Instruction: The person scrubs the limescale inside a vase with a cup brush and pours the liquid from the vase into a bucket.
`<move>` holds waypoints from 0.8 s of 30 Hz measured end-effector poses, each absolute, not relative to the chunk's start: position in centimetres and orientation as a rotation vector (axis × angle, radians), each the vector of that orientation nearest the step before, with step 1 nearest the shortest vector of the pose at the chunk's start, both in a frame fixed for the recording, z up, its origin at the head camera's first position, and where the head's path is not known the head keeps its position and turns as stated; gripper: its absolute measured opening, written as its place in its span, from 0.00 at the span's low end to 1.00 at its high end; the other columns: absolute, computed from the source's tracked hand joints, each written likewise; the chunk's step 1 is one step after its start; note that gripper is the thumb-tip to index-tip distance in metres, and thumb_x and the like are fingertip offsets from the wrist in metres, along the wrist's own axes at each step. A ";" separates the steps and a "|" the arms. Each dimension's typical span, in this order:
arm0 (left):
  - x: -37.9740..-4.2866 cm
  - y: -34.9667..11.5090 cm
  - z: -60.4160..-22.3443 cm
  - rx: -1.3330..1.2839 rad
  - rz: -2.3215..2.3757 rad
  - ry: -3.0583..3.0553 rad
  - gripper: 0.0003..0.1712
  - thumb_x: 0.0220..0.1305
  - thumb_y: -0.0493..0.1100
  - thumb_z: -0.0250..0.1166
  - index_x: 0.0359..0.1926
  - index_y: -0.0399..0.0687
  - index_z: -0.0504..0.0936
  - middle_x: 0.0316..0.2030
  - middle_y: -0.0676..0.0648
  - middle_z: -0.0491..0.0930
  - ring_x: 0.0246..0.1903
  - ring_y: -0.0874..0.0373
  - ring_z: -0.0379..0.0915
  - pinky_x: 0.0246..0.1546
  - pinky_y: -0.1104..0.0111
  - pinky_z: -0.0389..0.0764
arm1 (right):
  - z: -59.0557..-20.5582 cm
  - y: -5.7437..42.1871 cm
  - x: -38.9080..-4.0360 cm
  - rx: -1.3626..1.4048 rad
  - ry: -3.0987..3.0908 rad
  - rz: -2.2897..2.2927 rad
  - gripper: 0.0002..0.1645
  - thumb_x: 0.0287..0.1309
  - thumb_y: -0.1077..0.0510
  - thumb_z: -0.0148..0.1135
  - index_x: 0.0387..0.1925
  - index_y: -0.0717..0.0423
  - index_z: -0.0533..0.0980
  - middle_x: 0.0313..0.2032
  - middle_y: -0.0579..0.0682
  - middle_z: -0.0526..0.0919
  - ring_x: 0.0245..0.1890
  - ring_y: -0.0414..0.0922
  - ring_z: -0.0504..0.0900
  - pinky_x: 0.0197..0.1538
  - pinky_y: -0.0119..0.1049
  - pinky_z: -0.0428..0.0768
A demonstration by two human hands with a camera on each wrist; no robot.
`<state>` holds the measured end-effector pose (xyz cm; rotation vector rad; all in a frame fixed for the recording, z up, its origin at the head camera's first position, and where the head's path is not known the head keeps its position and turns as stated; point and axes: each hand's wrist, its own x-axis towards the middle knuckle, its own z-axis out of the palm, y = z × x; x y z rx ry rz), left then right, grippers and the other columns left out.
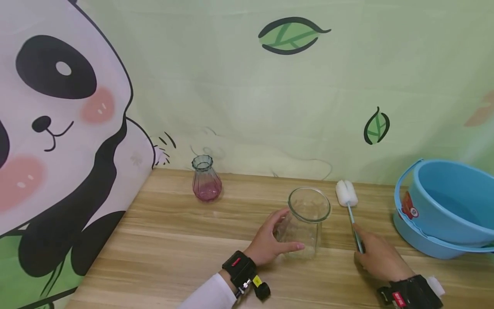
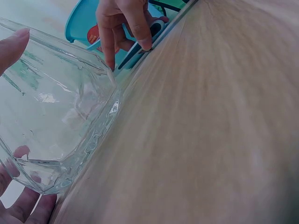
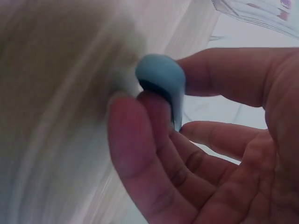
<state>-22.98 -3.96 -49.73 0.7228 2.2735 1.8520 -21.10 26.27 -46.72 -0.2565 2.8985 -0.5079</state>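
A clear glass jar point(image 1: 302, 234) with a wide round rim stands upright on the table. My left hand point(image 1: 270, 240) grips its left side, thumb across the front and fingers behind; in the left wrist view the jar point(image 2: 60, 107) shows between thumb and fingertips. To its right lies a sponge bottle brush with a white foam head point(image 1: 347, 193) and a slim blue-grey handle. My right hand point(image 1: 380, 255) pinches that handle near its end. The right wrist view shows the handle end point(image 3: 161, 77) between thumb and fingers, close above the wood.
A small faceted vase point(image 1: 207, 180), grey above and pink below, stands at the back left. Two blue buckets point(image 1: 455, 201), one set in the other, are at the right. Behind the wooden table point(image 1: 173, 231) hangs a cloth point(image 1: 231, 86) printed with a panda and leaves.
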 end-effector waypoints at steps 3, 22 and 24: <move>-23.0 -4.0 -49.8 0.727 1.851 2.276 0.48 0.51 0.51 0.76 0.70 0.62 0.61 0.67 0.57 0.60 0.62 0.61 0.56 0.62 0.46 0.62 | -46.8 26.4 -21.3 -0.215 2.873 -0.500 0.45 0.52 0.62 0.66 0.68 0.72 0.57 0.38 0.59 0.78 0.33 0.51 0.72 0.34 0.47 0.74; -23.0 -4.1 -49.8 0.710 1.845 2.272 0.48 0.50 0.52 0.76 0.69 0.69 0.61 0.66 0.57 0.60 0.63 0.56 0.56 0.62 0.47 0.61 | -44.3 24.4 -19.9 -0.293 2.997 -0.536 0.41 0.57 0.43 0.66 0.64 0.62 0.66 0.41 0.56 0.75 0.37 0.48 0.71 0.32 0.44 0.74; -23.0 -4.1 -49.8 0.714 1.849 2.272 0.48 0.50 0.52 0.76 0.69 0.69 0.61 0.66 0.58 0.60 0.63 0.59 0.56 0.62 0.46 0.61 | -43.9 23.7 -19.8 -0.370 3.009 -0.612 0.42 0.57 0.41 0.66 0.64 0.61 0.67 0.45 0.58 0.75 0.40 0.50 0.73 0.35 0.47 0.76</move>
